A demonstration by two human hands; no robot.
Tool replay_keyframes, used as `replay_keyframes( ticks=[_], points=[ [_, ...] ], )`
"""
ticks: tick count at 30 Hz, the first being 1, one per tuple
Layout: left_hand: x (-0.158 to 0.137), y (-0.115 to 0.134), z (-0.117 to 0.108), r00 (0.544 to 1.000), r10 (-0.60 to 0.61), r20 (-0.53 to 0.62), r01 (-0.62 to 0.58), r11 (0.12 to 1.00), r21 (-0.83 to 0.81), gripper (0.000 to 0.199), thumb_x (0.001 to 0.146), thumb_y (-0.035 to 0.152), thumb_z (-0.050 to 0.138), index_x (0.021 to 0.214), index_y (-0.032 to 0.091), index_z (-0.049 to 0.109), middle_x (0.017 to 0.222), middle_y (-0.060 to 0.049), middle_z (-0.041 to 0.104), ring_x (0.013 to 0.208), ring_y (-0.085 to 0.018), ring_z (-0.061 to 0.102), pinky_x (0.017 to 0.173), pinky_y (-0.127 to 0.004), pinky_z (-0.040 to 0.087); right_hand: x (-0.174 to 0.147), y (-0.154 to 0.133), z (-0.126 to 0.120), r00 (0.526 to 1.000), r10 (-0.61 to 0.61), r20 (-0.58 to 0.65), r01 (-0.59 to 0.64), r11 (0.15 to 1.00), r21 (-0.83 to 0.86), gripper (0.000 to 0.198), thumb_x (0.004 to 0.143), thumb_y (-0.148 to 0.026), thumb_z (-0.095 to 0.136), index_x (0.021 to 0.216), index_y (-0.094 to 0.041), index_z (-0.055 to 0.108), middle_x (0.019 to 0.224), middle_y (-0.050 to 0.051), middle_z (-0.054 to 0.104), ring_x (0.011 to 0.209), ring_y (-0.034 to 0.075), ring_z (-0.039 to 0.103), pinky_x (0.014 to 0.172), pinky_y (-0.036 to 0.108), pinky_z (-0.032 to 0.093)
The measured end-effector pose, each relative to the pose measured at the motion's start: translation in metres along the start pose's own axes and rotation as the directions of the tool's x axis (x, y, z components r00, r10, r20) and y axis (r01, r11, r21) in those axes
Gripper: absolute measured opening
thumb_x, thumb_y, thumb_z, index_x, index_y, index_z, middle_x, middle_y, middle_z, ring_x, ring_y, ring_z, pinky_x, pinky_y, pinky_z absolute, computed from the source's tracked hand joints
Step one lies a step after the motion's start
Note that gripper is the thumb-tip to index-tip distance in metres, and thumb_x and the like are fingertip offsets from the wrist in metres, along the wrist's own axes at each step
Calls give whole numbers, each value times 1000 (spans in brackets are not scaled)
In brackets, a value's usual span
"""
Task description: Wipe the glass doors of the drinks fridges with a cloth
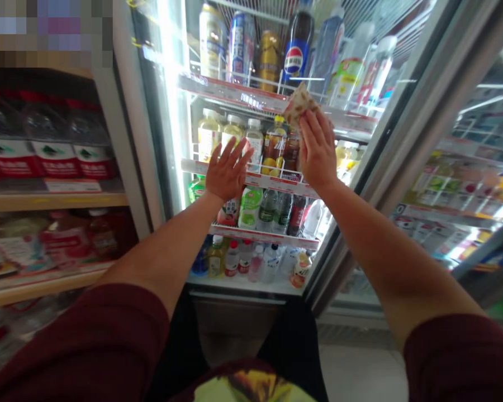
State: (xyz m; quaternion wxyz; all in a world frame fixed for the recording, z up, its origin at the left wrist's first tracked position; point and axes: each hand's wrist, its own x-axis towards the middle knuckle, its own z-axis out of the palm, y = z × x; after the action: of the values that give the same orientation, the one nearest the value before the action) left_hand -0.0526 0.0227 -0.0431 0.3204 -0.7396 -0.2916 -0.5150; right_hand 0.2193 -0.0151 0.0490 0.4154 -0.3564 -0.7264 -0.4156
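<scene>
Crowded bottles (207,134) behind left grip (227,174)

The fridge's (235,312) upper shelf (243,97) carries cans (212,42) from its left end, a cola bottle (298,33) near its middle and other bottles (347,75) toward its right end. Bottles line the front edges of the second shelf (268,181) and third shelf (268,237); more stand on the bottom shelf (238,285), a cup (300,271) at its right front corner. The left hand (227,172) is before the second shelf's left half, the right hand (317,145) before its right half, the cloth (299,100) before the upper shelf's front edge. Left stands a rack (46,201) of bottles, right another fridge (448,216)
</scene>
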Motion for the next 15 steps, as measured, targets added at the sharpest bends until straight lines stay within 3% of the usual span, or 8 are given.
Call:
replay_keyframes(
  ticks=[4,8,15],
  points=[
    [-1,-2,2,1000,15,-1,-15,999,39,52,104,28,34,156,27,42,167,1,32,159,-21,19,134,-52,14,-24,-15,1,998,-55,37,54,998,26,58,107,-28,23,165,-28,23,167,2,37,161,24,19,133,57,16],
    [-2,-3,2,1000,13,-4,-13,999,45,52,104,28,33,155,26,44,167,0,34,159,-21,19,134,-52,15,-49,-27,1,982,-135,132,131,991,40,58,106,-24,29,164,-30,27,163,1,43,159,23,27,133,53,22],
    [-2,-4,1,999,38,-13,-37,998,53,55,102,26,39,157,28,42,165,-5,38,158,-25,23,132,-55,17,-58,-28,1,973,-156,168,149,987,52,59,105,-22,36,164,-29,29,164,2,43,157,25,29,133,53,24]
  ],
)
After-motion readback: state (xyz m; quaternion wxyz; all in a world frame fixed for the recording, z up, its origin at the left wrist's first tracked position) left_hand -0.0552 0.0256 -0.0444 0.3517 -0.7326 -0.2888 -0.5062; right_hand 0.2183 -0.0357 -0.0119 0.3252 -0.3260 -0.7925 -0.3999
